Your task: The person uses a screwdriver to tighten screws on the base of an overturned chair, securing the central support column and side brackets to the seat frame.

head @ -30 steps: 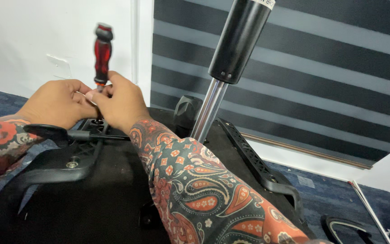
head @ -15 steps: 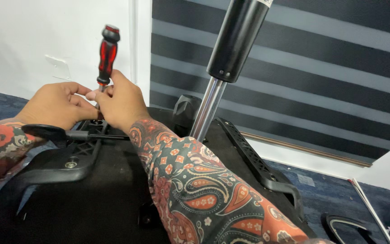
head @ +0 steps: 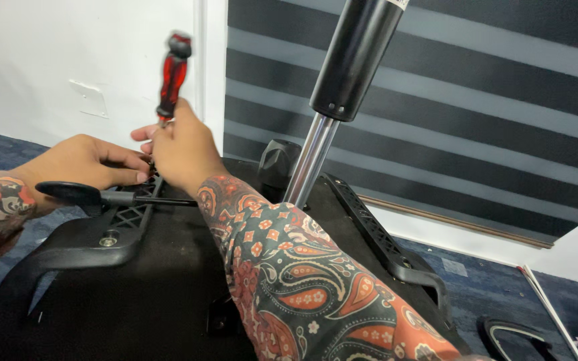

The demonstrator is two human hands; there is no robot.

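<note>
Both hands work at the far edge of an upturned black chair seat (head: 135, 294). Right hand (head: 180, 150) is closed around the shaft of a red-and-black screwdriver (head: 172, 77), which stands upright above the black plastic bracket (head: 132, 214); left hand (head: 81, 164) rests curled beside the tip, though whether it pinches anything I cannot tell. That tool looks light, rigid, best held at its ribbed handle; a chrome gas cylinder (head: 332, 100) rises nearby

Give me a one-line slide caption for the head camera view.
Right hand grips a red-and-black screwdriver upright over an upturned black chair base, left hand steadying beside it.
</note>
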